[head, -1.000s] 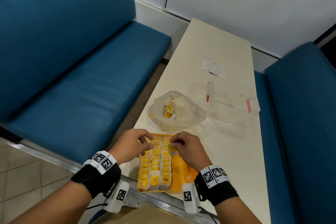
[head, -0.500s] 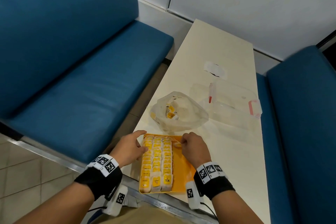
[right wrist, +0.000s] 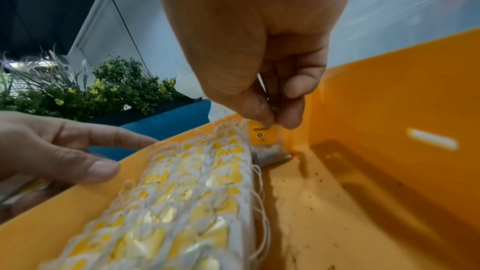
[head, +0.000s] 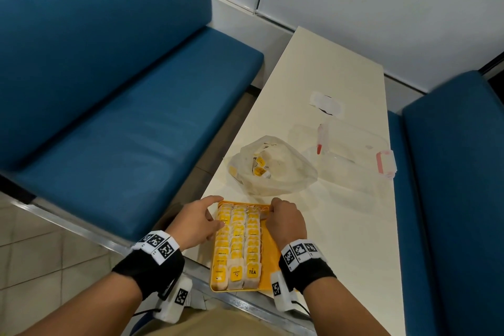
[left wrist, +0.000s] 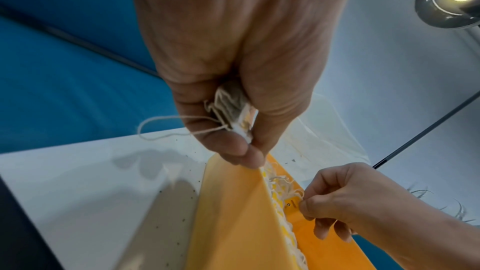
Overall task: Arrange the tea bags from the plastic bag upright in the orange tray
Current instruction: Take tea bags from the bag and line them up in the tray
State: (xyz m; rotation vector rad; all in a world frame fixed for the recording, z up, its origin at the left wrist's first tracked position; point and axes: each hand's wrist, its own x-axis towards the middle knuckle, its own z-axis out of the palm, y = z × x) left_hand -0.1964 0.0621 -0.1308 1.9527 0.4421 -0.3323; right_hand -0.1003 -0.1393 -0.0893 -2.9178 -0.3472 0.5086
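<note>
Your right hand [right wrist: 259, 52] was bent down over the far end of the orange tray [head: 268, 243], thumb and forefinger pinched on the top of one tea bag [right wrist: 263, 141] that stood upright beside the third row. Your left hand [left wrist: 233, 52] rested at the tray's far left corner, with a few tea bags [left wrist: 231, 108] clamped in the palm. Three rows of upright bags [head: 237, 240] filled the tray's left part. The plastic bag [head: 275, 169] lay on the table [head: 341, 226] just beyond the tray.
</note>
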